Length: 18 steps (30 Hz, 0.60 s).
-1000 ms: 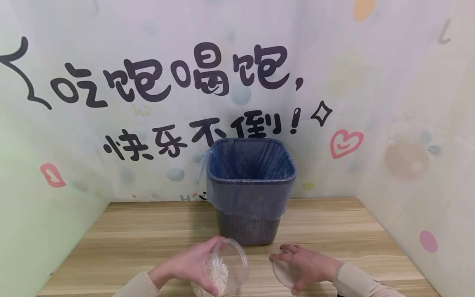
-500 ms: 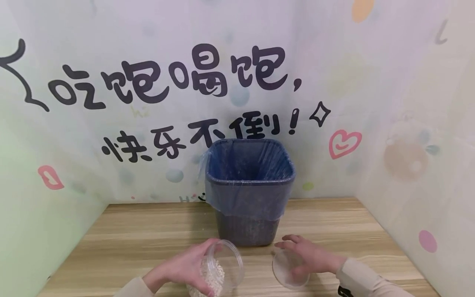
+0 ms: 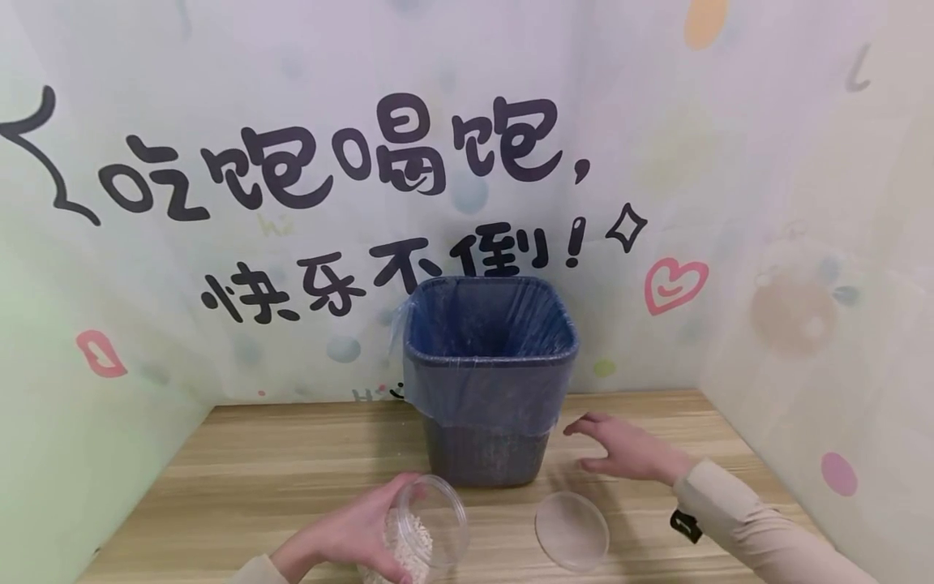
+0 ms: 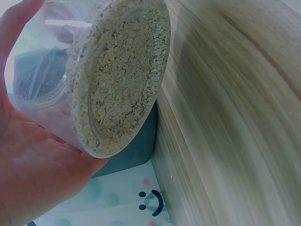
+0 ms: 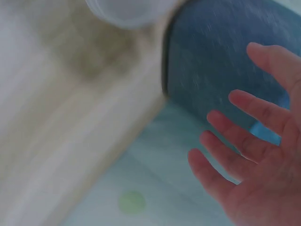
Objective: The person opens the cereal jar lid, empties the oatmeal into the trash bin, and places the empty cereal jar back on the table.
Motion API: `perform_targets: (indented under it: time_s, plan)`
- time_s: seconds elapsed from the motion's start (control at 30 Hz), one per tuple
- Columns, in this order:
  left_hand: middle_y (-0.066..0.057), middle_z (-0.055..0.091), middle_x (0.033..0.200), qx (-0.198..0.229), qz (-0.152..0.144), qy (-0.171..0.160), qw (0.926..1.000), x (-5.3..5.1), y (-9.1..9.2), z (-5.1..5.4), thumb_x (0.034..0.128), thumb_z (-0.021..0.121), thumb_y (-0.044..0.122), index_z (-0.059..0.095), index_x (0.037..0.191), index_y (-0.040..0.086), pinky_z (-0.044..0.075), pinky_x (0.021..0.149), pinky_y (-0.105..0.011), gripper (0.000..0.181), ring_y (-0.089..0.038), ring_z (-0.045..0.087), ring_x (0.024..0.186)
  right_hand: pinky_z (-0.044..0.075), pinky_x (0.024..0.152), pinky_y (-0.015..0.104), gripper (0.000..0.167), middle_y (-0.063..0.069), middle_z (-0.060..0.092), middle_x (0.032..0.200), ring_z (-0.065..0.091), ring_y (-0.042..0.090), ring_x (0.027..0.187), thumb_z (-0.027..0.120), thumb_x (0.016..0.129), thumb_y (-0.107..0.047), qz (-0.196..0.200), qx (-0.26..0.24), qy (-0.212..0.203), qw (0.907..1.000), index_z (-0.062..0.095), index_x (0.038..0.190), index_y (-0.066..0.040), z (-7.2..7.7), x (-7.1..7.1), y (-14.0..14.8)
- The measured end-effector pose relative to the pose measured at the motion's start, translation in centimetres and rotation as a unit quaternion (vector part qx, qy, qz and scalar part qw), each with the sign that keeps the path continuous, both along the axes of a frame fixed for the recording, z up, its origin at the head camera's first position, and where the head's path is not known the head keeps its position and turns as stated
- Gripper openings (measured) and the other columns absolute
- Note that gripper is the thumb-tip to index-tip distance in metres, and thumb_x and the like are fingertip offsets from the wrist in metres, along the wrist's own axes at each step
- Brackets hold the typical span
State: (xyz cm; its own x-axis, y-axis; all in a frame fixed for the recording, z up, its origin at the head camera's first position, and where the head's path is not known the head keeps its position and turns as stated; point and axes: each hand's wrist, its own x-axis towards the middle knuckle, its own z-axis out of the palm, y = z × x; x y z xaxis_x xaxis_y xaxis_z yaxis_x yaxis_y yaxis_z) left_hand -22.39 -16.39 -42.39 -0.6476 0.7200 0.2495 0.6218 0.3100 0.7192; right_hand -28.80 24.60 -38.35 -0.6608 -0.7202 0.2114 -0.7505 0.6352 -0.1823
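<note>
My left hand (image 3: 353, 527) grips a clear plastic jar (image 3: 441, 523), its thumb and fingers round the wall. Pale rolled oats (image 3: 410, 542) fill the jar's lower part. The jar tilts, its open mouth facing up and right; in the left wrist view the oats (image 4: 127, 75) show through its base. A round translucent lid (image 3: 572, 531) lies on the table, right of the jar. My right hand (image 3: 627, 446) hovers beyond the lid, beside the bin, fingers spread and holding nothing. In the right wrist view its fingers (image 5: 244, 141) are apart from everything.
A dark blue bin (image 3: 485, 454) with a clear plastic liner (image 3: 485, 393) stands at the table's back middle. The wooden table (image 3: 292, 462) ends at a printed wall (image 3: 620, 324), with side walls left and right.
My right hand has left the lid and moved up and away toward the bin's right side. The lid stays on the table. My left hand has shifted slightly left with the jar.
</note>
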Motion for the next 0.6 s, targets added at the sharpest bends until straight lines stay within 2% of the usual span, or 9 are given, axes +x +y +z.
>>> perform_targets:
  time_s: [0.17,0.37,0.6]
  plan:
    - [-0.016,0.058,0.124,0.003,0.006,-0.015,0.9999,0.1,-0.5,0.0,0.0596,0.092,0.024,0.04,0.136,0.003,0.043,0.096,-0.032,0.094,-0.018,0.053,0.114,0.05,0.082,0.045,0.032,0.016,0.064,0.106,0.062,0.033,0.097,0.068,0.088,-0.016,-0.025,-0.01,0.009,0.9996,0.062,0.111,0.006,2.5,-1.7,0.7]
    - [-0.024,0.055,0.125,0.011,0.007,-0.03,0.9995,0.2,-1.1,0.0,0.0607,0.091,0.022,0.039,0.137,0.001,0.042,0.096,-0.031,0.095,-0.028,0.052,0.118,0.049,0.086,0.049,0.029,0.018,0.063,0.106,0.06,0.036,0.1,0.066,0.089,-0.012,-0.053,-0.024,0.01,0.9983,0.062,0.111,0.007,5.6,-3.1,1.1]
    - [-0.025,0.055,0.125,0.01,0.018,-0.037,0.9991,0.4,-1.9,-0.3,0.06,0.091,0.02,0.039,0.137,0.001,0.043,0.094,-0.03,0.095,-0.027,0.052,0.117,0.049,0.085,0.052,0.026,0.019,0.065,0.101,0.061,0.038,0.096,0.068,0.087,-0.007,-0.059,-0.04,0.049,0.9962,0.062,0.107,0.008,8.3,-4.5,1.3]
